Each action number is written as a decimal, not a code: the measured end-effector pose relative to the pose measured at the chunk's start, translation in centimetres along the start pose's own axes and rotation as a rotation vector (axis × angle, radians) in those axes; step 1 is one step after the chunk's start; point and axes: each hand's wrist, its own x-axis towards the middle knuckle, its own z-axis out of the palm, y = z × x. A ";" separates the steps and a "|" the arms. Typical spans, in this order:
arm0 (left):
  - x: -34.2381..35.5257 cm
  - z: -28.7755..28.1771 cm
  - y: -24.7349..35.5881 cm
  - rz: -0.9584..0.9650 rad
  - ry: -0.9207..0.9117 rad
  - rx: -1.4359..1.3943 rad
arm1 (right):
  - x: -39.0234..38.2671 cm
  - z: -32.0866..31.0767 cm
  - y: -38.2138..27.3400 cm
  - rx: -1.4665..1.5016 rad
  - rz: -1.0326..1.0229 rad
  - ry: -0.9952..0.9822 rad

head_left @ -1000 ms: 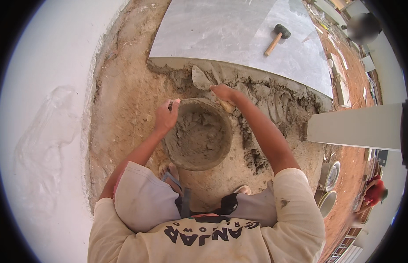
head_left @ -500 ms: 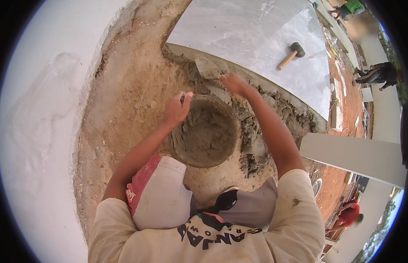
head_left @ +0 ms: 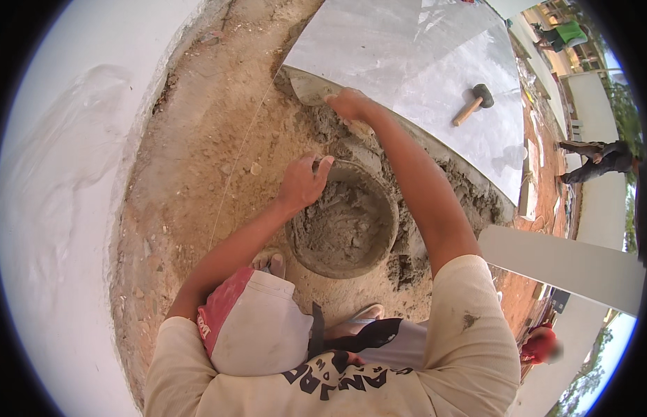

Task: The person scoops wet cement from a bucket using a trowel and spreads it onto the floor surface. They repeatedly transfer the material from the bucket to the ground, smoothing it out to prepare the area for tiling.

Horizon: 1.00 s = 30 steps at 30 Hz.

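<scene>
My left hand [head_left: 304,183] is closed on the far left rim of a round bucket [head_left: 391,240], which holds wet grey mortar [head_left: 344,226]. My right hand [head_left: 350,105] reaches beyond the bucket with its fingers wrapped round a trowel [head_left: 311,88]. The trowel's mortar-smeared blade lies against the near edge of a large, pale grey slab [head_left: 400,52]. Most of its handle is hidden by the hand. Lumpy mortar [head_left: 469,184] lies along the slab's edge, to the right of the bucket.
A black-headed mallet [head_left: 471,104] with a wooden handle rests on the slab. A thin string line [head_left: 243,146] crosses the bare earth [head_left: 191,139]. White wall [head_left: 59,208] fills the left; a pale panel [head_left: 560,260] juts in at right. Several people are farther off.
My right hand has moved the trowel farther left along the slab's edge, toward its corner. My left hand stays on the bucket's rim. The whole view has shifted slightly.
</scene>
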 end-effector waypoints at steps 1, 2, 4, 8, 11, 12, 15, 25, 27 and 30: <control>0.1 -0.2 0.2 0.002 -0.005 -0.006 | 0.4 -0.3 -0.3 -0.012 -0.003 -0.016; 0.2 -0.2 0.2 -0.004 -0.021 -0.017 | 0.9 -0.3 -0.4 -0.009 0.007 0.005; 0.1 -0.4 0.4 -0.021 -0.049 -0.037 | 1.5 -0.2 -0.9 -0.004 0.022 0.046; 0.3 -0.3 0.6 -0.061 -0.057 -0.066 | 2.3 -0.7 -1.6 -0.071 -0.008 0.031; 0.2 0.4 -0.1 -0.021 0.020 -0.120 | 2.5 -0.7 -2.1 -0.094 -0.010 0.040; 0.1 0.7 -0.4 -0.008 0.046 -0.119 | 2.5 -0.6 -2.2 -0.125 -0.039 0.041; 0.0 0.3 -0.3 -0.039 0.006 -0.098 | 1.7 -1.4 -2.0 -0.264 -0.061 -0.091; 0.0 0.1 0.6 -0.092 -0.011 -0.078 | -2.9 -2.3 7.3 -0.313 0.166 -0.129; -0.1 0.4 0.6 -0.061 0.044 -0.112 | -3.2 -1.8 9.6 -0.304 0.176 -0.123; 0.2 0.8 0.8 -0.025 0.038 -0.127 | -3.2 -0.5 15.8 -0.308 0.190 -0.141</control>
